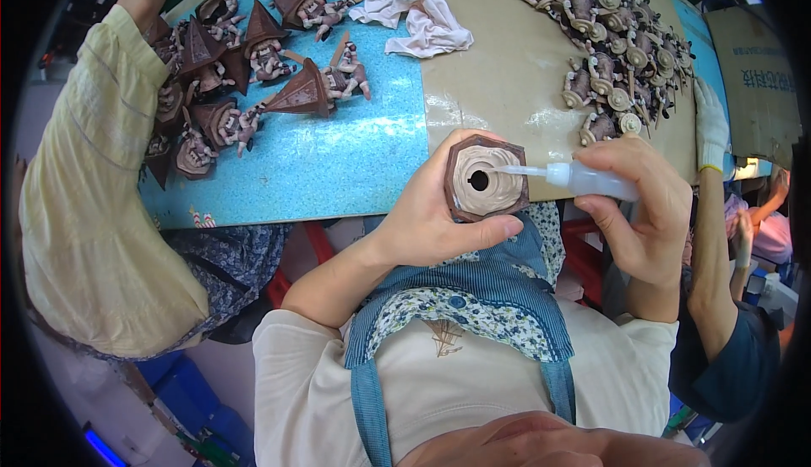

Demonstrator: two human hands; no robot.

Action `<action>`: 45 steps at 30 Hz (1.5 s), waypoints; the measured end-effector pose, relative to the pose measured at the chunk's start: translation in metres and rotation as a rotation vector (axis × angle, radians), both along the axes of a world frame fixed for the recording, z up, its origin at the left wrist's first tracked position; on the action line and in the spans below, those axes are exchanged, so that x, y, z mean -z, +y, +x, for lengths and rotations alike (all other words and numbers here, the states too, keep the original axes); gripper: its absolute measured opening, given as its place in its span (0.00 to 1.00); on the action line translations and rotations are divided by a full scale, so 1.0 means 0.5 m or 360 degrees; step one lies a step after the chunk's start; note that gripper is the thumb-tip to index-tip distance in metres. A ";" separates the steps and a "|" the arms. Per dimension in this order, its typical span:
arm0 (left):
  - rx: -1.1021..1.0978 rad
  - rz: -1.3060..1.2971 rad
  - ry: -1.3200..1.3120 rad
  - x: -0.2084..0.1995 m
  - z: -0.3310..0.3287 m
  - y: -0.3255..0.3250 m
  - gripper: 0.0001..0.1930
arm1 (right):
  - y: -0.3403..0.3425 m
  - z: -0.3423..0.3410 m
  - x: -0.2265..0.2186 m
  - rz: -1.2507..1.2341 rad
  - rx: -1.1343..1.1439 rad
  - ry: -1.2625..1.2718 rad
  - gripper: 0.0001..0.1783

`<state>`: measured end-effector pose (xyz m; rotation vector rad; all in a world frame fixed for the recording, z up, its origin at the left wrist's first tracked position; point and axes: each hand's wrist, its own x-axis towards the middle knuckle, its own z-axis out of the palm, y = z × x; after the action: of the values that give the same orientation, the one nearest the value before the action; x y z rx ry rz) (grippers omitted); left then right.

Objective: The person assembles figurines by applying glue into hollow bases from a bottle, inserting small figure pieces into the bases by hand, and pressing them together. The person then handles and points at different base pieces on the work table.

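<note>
My left hand (420, 220) is wrapped round a brown six-sided hollow piece (465, 201), thumb along its near edge. Its open end faces up, showing a beige ridged inside with a dark round hole near the middle. In my right hand (657, 205), between fingers and thumb, lies a translucent white squeeze bottle (598, 181). The bottle is tilted nearly flat, and its thin nozzle points left over the beige inside, right of the hole. Whether the tip touches the surface, I cannot tell.
Several painted figures with brown pointed roofs (308, 91) lie at the table's left. A white cloth (422, 23) sits at the back. Small figures with round hats (621, 44) are heaped at the right. A person's sleeve (101, 188) is on my left; a gloved hand (711, 125) rests at right.
</note>
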<state>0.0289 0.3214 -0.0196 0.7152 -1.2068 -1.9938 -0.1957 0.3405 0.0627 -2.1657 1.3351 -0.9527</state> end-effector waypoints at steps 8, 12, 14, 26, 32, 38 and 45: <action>-0.0031 -0.0024 -0.0012 -0.008 -0.005 0.010 0.34 | 0.009 0.020 -0.017 -0.0193 -0.0108 0.0202 0.19; -0.0044 -0.0043 0.0016 -0.006 -0.008 0.012 0.34 | 0.010 0.022 -0.021 -0.0214 -0.0129 0.0257 0.19; -0.0040 -0.0042 0.0024 -0.006 -0.008 0.011 0.34 | 0.010 0.023 -0.021 -0.0206 -0.0131 0.0270 0.19; -0.0051 -0.0092 -0.0124 -0.006 0.000 0.003 0.34 | 0.003 0.004 -0.001 -0.0115 -0.0110 0.0120 0.17; -0.0080 -0.0403 -0.0737 -0.047 0.036 -0.019 0.39 | -0.056 -0.005 0.088 0.0682 0.0242 -0.1052 0.21; -0.0189 -0.1265 -0.0977 -0.058 0.069 -0.051 0.44 | -0.177 0.025 0.177 0.0438 0.0197 -0.0866 0.19; -0.0498 -0.1679 -0.1194 -0.023 0.066 -0.053 0.39 | -0.188 0.054 0.213 0.0394 0.0495 -0.0432 0.19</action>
<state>0.0619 0.2950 -0.0080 0.9881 -2.1208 -0.5955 -0.1689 0.2463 -0.0439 -1.6123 1.5838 -1.0848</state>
